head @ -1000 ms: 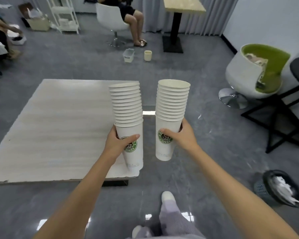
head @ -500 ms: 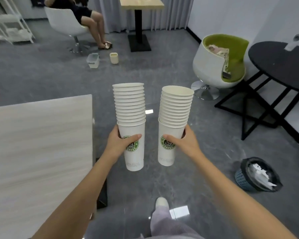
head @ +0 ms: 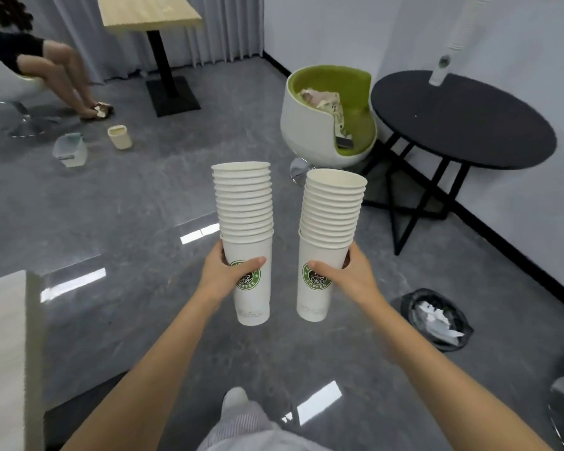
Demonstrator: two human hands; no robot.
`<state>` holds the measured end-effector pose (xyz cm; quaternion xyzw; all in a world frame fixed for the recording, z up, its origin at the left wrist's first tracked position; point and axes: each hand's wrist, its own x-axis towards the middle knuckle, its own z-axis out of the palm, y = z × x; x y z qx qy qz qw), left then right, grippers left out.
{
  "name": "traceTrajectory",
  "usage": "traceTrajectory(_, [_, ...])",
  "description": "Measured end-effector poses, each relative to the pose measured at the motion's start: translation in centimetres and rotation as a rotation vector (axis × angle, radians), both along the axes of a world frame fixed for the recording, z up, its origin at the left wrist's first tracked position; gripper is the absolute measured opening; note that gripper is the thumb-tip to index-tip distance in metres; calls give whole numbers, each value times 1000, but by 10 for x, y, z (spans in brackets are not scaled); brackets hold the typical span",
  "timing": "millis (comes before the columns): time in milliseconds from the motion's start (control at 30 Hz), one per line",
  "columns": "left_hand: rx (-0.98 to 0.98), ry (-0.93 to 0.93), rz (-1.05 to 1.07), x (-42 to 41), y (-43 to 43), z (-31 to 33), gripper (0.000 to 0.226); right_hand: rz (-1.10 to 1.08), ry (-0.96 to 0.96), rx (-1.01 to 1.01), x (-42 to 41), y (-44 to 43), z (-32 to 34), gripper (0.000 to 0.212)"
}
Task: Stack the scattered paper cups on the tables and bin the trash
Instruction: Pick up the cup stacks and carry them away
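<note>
Paper cups [head: 243, 190] fill both hands, nested in two tall stacks held upright above the grey floor [head: 144, 206], side by side with a clear gap between them.

At eight o'clock from the hands, a corner of a pale table [head: 4, 353] shows at the frame's edge, well apart from the cups. At ten o'clock, far off on the floor, a clear tub [head: 69, 149] and a small cream cup [head: 120, 137] sit near each other.

The left hand [head: 220, 278] is wrapped round the bottom cup of the left stack [head: 246, 288], with the thumb lying across the green coffee logo and the fingers hidden behind. The rest of that stack rises straight up at twelve o'clock from the hand.

The right hand [head: 355, 281] grips the bottom cup of the right stack [head: 316, 297] in the same way, its thumb reaching across the logo. This stack leans slightly toward one o'clock, and its top rim sits a little lower than the other's.

Beyond the right stack, at twelve to one o'clock, a white chair with green lining [head: 310, 102] holds crumpled cloth or paper. At four o'clock from the right hand, a black-lined bin [head: 404, 307] on the floor holds white scraps [head: 433, 320]. At two o'clock stands a round black table [head: 463, 118].
</note>
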<state>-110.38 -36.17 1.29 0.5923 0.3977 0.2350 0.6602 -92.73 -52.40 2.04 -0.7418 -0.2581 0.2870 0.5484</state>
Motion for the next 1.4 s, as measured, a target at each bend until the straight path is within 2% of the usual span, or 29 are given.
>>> traceTrajectory(100, [5, 13, -95, 55, 15, -5, 56, -78, -6, -13, 41, 2, -3, 68])
traceTrajectory(300, [28, 36, -228, 166, 57, -18, 49, -208, -9, -12, 124, 28, -11, 77])
traceTrajectory(667, [60, 52, -413, 361, 184, -9, 48, -381, -44, -27, 286, 125, -4, 64])
traceTrajectory(867, [23, 79, -499, 449, 224, -9, 78, -462, -37, -36, 358, 155, -4, 66])
traceTrajectory(967, [32, 81, -554, 493, 236, -12, 74, -491, -30, -44, 400, 165, -10, 76])
traceTrajectory(1100, [44, 58, -587, 563, 248, -19, 57, -496, -21, -44, 464, 176, -15, 73])
traceTrajectory(1400, [60, -6, -647, 743, 263, -2, 82, -531, -2, 3, 629, 188, -1, 66])
